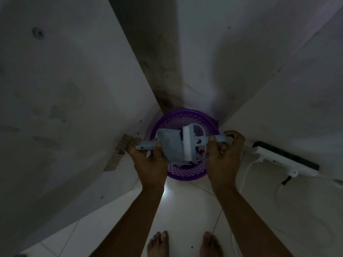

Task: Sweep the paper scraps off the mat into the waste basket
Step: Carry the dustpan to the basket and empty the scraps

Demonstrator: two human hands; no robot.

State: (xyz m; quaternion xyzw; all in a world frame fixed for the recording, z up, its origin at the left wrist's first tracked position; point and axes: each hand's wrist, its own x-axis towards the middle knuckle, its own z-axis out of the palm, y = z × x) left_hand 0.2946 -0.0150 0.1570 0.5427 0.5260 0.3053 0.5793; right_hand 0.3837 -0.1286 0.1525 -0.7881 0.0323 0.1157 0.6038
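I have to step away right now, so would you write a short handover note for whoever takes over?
Left hand: grips the dustpan by its handle, over the basket.
Right hand: grips the brush by its handle, bristles against the pan.
Done: pan and brush are at the basket, which stands on the floor.
Left: probably brush the pan out into the basket. The light is too dim to tell scraps apart, and the mat is out of view, so check it afterwards.

purple waste basket (185,175) hemmed between two pale walls (65,89), open tiled floor (185,201) nearer
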